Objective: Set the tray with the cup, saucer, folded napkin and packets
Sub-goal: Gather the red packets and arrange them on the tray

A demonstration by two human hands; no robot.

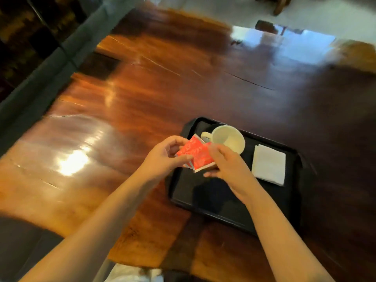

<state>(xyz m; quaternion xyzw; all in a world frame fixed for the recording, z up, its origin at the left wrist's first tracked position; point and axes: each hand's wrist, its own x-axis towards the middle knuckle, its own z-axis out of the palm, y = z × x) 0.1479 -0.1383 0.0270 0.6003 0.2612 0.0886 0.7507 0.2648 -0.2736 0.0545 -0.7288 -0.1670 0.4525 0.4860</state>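
A black tray (pixel 213 202) lies on the glossy wooden table. An empty white cup (pixel 227 138) stands at the tray's far left, handle to the left; I cannot make out a saucer under it. A folded white napkin (pixel 268 163) lies on the tray's right side. Both hands hold a small stack of red packets (pixel 195 153) over the tray's left edge, just in front of the cup. My left hand (pixel 164 157) pinches the stack's left end between thumb and fingers. My right hand (pixel 227 165) grips its right end from above.
The wooden table (pixel 122 110) stretches far to the left and back, with bright glare spots. A dark grey ledge (pixel 40 78) runs along its left edge. Something white (pixel 126 273) shows at the bottom edge near my body.
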